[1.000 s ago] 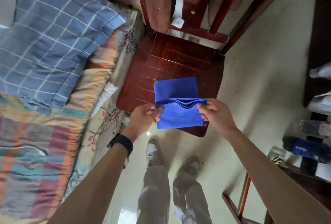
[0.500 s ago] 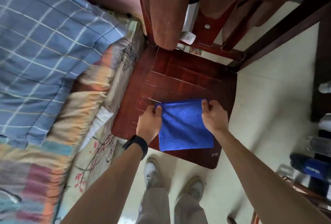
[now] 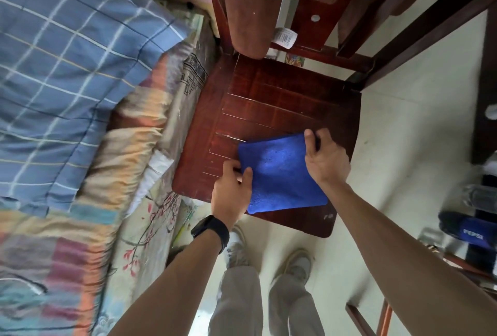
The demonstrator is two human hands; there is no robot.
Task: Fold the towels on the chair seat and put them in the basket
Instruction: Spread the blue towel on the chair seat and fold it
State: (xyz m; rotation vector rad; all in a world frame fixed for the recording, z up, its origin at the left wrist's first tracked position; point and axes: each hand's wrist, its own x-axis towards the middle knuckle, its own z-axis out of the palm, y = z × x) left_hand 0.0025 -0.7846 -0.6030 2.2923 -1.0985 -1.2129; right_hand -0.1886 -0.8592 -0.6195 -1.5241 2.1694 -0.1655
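A bed with a checked blue cover [image 3: 67,53] lies left of the hands, close against the dark wooden chair seat [image 3: 269,99]. Between the hands the blue towel [image 3: 282,174], folded to a small rectangle, lies flat on the near part of that seat. To do this fold well, the edges likely want squaring and the layers pressing flat before any lift. The left hand [image 3: 231,190] pinches the towel's left edge, thumb on top. The right hand [image 3: 326,159] pinches its far right corner, fingers curled. No basket is in view.
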